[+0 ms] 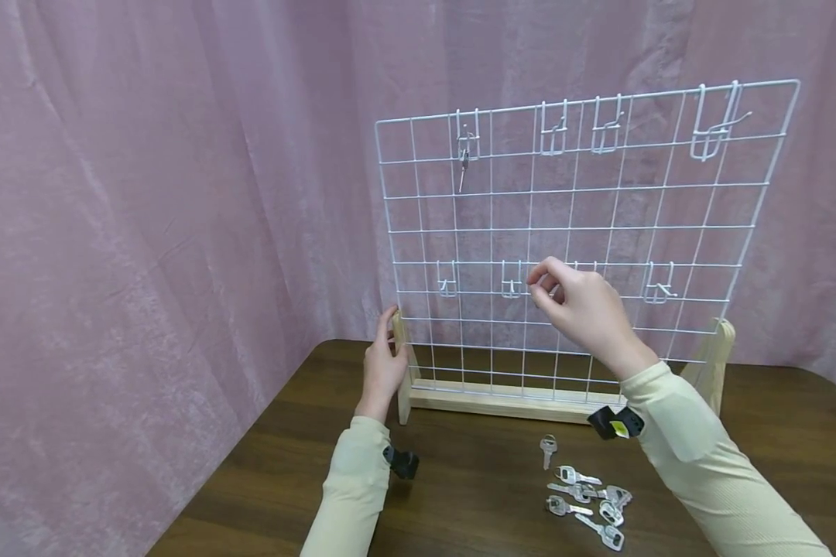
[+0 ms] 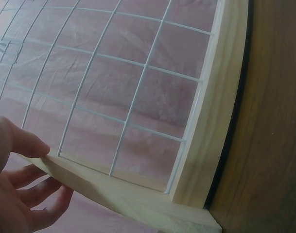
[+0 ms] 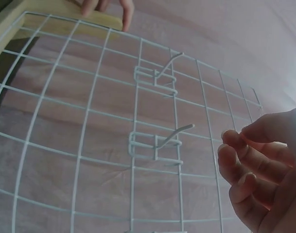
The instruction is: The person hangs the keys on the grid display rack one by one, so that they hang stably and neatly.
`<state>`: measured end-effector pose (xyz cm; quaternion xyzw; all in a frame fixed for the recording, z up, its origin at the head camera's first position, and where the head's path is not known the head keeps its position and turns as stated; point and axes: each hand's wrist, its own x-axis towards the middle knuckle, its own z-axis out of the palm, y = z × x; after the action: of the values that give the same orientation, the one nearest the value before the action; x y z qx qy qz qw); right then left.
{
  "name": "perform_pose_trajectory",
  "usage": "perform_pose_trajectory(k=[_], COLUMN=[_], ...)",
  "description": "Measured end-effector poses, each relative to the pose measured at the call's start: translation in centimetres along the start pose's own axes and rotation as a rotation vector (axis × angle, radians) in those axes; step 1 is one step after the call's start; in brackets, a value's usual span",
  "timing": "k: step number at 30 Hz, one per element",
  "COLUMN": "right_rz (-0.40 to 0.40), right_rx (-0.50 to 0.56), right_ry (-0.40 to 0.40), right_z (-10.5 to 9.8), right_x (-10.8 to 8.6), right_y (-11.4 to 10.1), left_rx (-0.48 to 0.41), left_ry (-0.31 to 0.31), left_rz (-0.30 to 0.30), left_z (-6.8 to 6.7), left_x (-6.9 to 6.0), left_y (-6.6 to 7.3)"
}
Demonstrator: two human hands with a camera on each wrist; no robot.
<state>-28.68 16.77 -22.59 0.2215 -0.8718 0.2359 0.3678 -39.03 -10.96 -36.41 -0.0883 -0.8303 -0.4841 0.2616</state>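
Observation:
My left hand [image 1: 385,370] grips the left wooden upright [image 1: 402,371] of the stand; the left wrist view shows the thumb and fingers [image 2: 33,194] on opposite sides of the wood [image 2: 104,194]. In front of the white wire grid [image 1: 550,230], my right hand [image 1: 588,309] is raised with curled fingers, thumb and index tips close together. Nothing shows between them in the right wrist view, where the hand [image 3: 264,170] is beside two hooks, the nearer one [image 3: 157,145] bare. A key [image 1: 464,166] hangs from the upper left hook [image 1: 468,139].
Several loose keys [image 1: 588,495] lie on the brown table [image 1: 481,495] below the grid, one key [image 1: 548,450] apart from them. More bare hooks hang on the grid, such as the upper right one [image 1: 714,139]. A pink curtain [image 1: 181,193] is behind.

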Motion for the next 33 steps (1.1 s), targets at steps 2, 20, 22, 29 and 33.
perform_pose_trajectory(k=[2,20,22,29,33], right_rz=[0.006,0.040,0.049,0.076,0.094], right_rx=[-0.003,-0.030,-0.034,-0.048,-0.033], right_ry=[-0.001,-0.080,-0.090,-0.105,-0.119], right_z=[0.2,1.4,1.5,2.1,2.4], right_x=[-0.5,-5.1,-5.6,-7.2,-8.0], right_y=[0.2,1.3,1.5,2.1,2.5], left_rx=[0.002,0.013,0.015,0.026,0.026], left_ry=[0.002,-0.003,-0.006,-0.012,-0.012], left_rz=[-0.004,-0.017,-0.017,-0.025,-0.019], left_z=[0.0,-0.2,-0.2,0.0,0.0], left_x=[0.0,-0.2,-0.2,-0.1,0.0], left_y=[-0.1,-0.2,-0.2,-0.1,0.0])
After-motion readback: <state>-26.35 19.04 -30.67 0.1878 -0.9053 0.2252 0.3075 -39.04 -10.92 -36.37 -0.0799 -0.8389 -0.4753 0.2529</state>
